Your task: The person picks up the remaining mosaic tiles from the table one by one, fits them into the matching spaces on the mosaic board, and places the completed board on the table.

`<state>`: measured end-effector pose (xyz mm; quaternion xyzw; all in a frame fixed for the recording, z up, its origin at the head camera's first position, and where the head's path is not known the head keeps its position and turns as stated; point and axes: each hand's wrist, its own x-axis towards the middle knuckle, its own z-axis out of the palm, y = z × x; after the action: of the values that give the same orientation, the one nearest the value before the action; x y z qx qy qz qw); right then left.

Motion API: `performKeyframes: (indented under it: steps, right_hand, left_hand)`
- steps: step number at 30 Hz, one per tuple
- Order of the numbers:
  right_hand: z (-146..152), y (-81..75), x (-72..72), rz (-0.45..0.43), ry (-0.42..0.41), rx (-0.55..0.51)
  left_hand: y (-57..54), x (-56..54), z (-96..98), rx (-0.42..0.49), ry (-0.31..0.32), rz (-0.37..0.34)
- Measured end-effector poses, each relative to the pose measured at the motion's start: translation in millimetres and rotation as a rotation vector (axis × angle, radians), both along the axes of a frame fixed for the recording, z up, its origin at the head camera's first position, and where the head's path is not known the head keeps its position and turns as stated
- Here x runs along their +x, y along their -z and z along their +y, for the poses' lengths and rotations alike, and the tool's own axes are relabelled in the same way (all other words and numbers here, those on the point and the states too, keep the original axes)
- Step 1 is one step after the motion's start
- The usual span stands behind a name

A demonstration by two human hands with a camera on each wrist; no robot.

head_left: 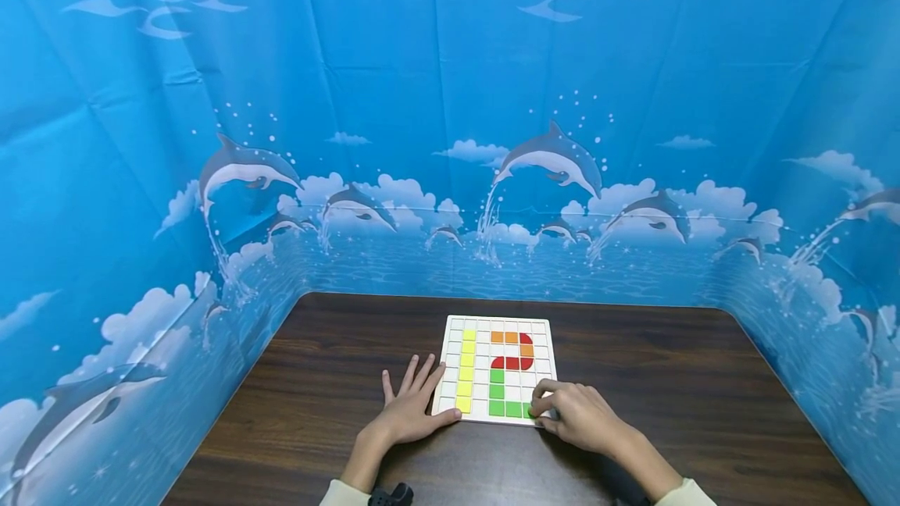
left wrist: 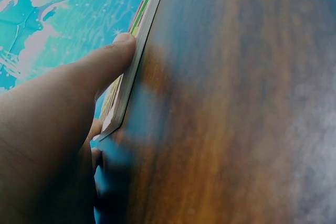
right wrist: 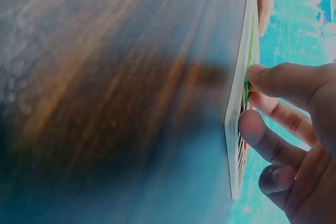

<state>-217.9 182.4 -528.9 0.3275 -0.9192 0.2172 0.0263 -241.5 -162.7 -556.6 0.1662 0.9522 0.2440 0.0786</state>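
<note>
A white square grid board (head_left: pixel 481 381) lies on the table with coloured tiles on it. Yellow tiles (head_left: pixel 466 373) form a column at its left. To their right, orange tiles (head_left: pixel 505 337), red rounded tiles (head_left: pixel 516 364) and green tiles (head_left: pixel 497 392) make a shape like a 2. My left hand (head_left: pixel 411 412) rests spread at the board's left side, its thumb on the front edge. With thumb and fingertips my right hand (head_left: pixel 583 416) pinches a small green tile (right wrist: pixel 248 85) at the front right corner, at the end of the bottom green row. The fingers partly hide this tile.
The dark wood-grain table (head_left: pixel 316 381) extends around the board. Behind it and along both sides hangs a blue curtain (head_left: pixel 394 131) printed with dolphins. A black band (head_left: pixel 392 495) is on the left wrist.
</note>
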Motion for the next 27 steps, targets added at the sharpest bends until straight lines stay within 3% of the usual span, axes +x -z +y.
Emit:
performKeyframes:
  steps: [12,16,22,27]
  right_hand:
    - [2.3,2.5,4.9,0.027,0.002,0.014]
    - [3.1,3.0,5.7,0.032,0.008,0.02]
    - [3.1,2.8,6.0,0.019,0.01,0.016]
    - [4.4,1.5,6.9,0.026,0.016,0.007]
  left_hand:
    - [10.0,-1.8,-3.0,0.059,0.013,0.032]
    - [13.6,-2.7,-3.0,0.046,0.025,0.048]
    - [7.2,-1.7,-2.6,0.033,0.004,0.003]
    - [17.5,-6.8,-3.5,-0.017,-0.016,0.005]
